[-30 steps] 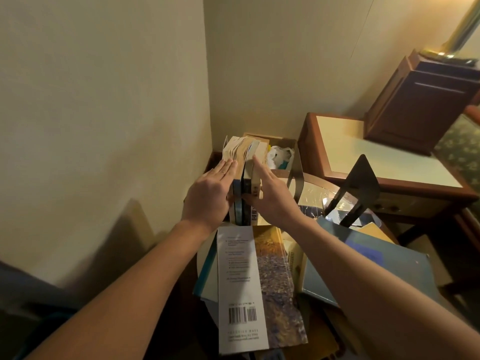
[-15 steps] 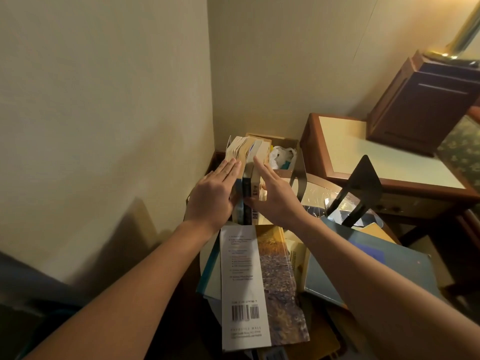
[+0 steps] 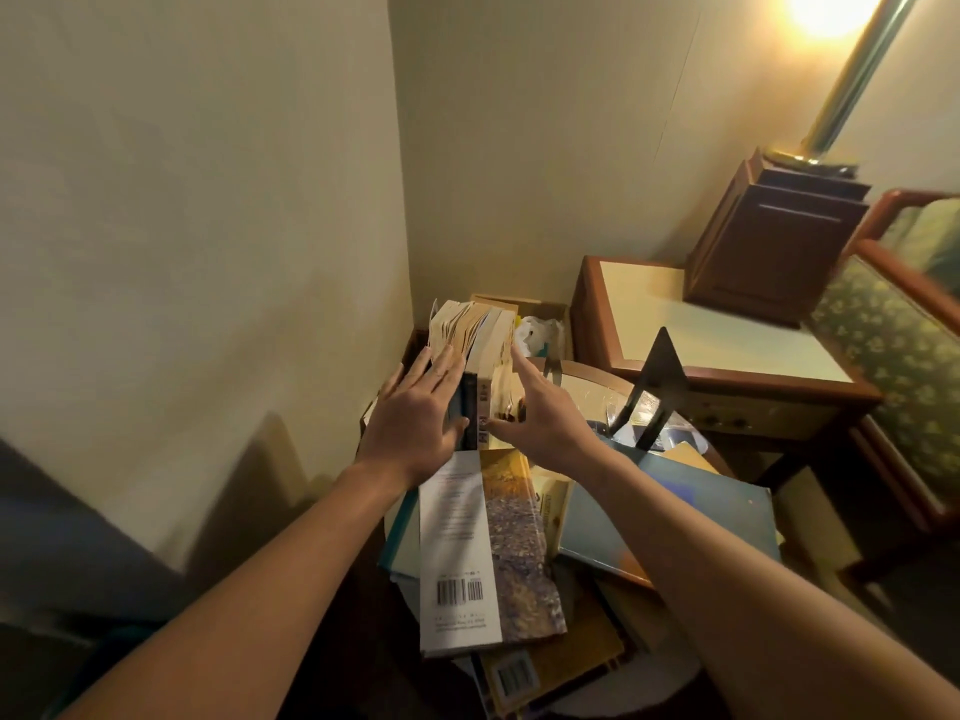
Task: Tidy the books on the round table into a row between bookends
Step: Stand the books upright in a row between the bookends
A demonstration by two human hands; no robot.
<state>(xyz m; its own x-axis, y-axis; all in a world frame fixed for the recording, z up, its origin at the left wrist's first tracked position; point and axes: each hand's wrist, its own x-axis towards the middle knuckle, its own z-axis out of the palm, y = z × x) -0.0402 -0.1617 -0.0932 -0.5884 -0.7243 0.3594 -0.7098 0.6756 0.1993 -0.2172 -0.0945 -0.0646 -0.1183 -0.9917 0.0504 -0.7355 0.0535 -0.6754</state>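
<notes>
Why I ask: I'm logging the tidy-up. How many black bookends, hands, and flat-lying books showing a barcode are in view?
Black bookend: 1
Hands: 2, the left hand and the right hand
Flat books showing a barcode: 2, the white-backed book and the yellow book
Total: 5

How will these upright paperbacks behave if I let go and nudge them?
The upright paperbacks would probably tip; I see just your left hand and right hand flanking them. Splayed top pages suggest soft, floppy books, likely to sag sideways.
</notes>
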